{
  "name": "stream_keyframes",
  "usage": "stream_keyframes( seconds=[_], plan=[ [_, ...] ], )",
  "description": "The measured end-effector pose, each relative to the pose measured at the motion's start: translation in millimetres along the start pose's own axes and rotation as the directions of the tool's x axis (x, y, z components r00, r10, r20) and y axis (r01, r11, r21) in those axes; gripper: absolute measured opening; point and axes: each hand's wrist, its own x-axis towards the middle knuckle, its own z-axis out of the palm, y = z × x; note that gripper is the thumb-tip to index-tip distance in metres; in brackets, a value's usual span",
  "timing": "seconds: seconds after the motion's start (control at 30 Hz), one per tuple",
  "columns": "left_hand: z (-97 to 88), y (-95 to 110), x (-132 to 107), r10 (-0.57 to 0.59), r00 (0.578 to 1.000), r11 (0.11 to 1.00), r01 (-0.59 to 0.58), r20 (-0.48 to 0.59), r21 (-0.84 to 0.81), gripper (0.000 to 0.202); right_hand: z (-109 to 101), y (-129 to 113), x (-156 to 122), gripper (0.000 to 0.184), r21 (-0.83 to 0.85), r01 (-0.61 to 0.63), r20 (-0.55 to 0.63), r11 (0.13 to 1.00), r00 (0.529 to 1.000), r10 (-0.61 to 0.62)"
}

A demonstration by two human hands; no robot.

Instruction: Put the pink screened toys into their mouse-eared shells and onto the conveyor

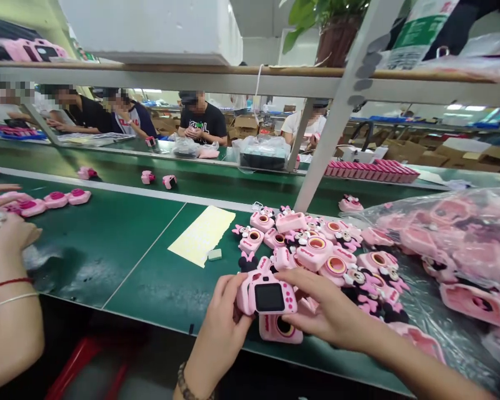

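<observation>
Both hands' fingers (306, 280) on the edges of a pink toy camera (269, 297)

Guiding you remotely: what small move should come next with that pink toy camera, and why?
Probably turn the pink toy camera over: your left hand and right hand hold it with its black screen up, so the lens side is hidden.

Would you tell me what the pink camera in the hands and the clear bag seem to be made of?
The pink toy camera looks like matte silicone, from its dull, rounded surface, though it could be plastic. The bag looks like thin plastic film, creased and glossy.
</observation>
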Motion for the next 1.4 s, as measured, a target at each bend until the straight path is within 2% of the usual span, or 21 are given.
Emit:
stream_keyframes(
  seconds=[0.17, 0.3, 0.47, 0.57, 0.7, 0.83, 0.93, 1.07, 1.17, 1.27, 1.33, 1.4],
  plan=[
    [-0.8, 17, -3, 0.024, 0.998, 0.995, -0.031, 0.065, 0.099, 0.055, -5, 1, -17, 0.059, -0.059, 0.012, 0.01, 0.998, 1.0, -0.011],
    [-2.6, 25, -3, 0.034, 0.996, 0.992, -0.044, 0.081, 0.122, 0.057, -13, -18, -13, 0.056, -0.065, 0.001, 0.034, 0.998, 0.999, 0.001],
    [5.4, 32, -8, 0.047, 0.997, 0.988, -0.056, 0.066, 0.147, 0.053, -28, -35, -10, 0.031, 0.134, -0.159, 0.045, 0.978, 0.987, 0.155],
    [12.2, 33, -9, 0.035, 0.998, 0.986, -0.042, 0.048, 0.163, 0.05, -26, -28, -18, 0.038, 0.194, -0.201, 0.022, 0.96, 0.979, 0.201],
    [12.8, 34, -6, 0.011, 0.996, 0.987, -0.025, 0.089, 0.16, 0.049, -13, -12, -31, 0.051, 0.095, -0.103, -0.066, 0.99, 0.992, 0.109],
    [10.1, 36, -1, -0.005, 0.988, 0.989, -0.017, 0.151, 0.145, 0.053, -4, -4, -35, 0.056, 0.008, -0.021, -0.086, 1.0, 0.996, 0.021],
    [11.0, 35, 2, -0.002, 0.988, 0.994, -0.015, 0.155, 0.107, 0.05, -6, 2, -34, 0.056, 0.019, -0.003, -0.093, 1.0, 0.996, 0.005],
    [14.2, 31, 3, 0.02, 0.985, 0.998, -0.011, 0.172, -0.058, 0.05, -9, 12, -34, 0.056, 0.073, 0.048, -0.086, 0.996, 0.995, -0.042],
    [19.4, 27, 3, 0.035, 0.979, 0.999, -0.026, 0.201, -0.047, 0.055, -9, 13, -34, 0.056, 0.053, 0.131, -0.085, 0.99, 0.988, -0.126],
    [26.7, 23, 4, 0.104, 0.983, 0.993, -0.094, 0.148, -0.077, 0.053, -15, 6, -33, 0.055, 0.0, 0.194, -0.088, 0.981, 0.977, -0.193],
    [30.5, 22, 2, 0.14, 0.984, 0.985, -0.128, 0.107, -0.113, 0.048, -21, 0, -36, 0.053, 0.028, 0.165, -0.123, 0.986, 0.979, -0.16],
    [32.8, 25, -1, 0.153, 0.984, 0.981, -0.139, 0.094, -0.137, 0.048, -27, -6, -43, 0.052, 0.166, 0.046, -0.202, 0.985, 0.979, -0.012]
  ],
)
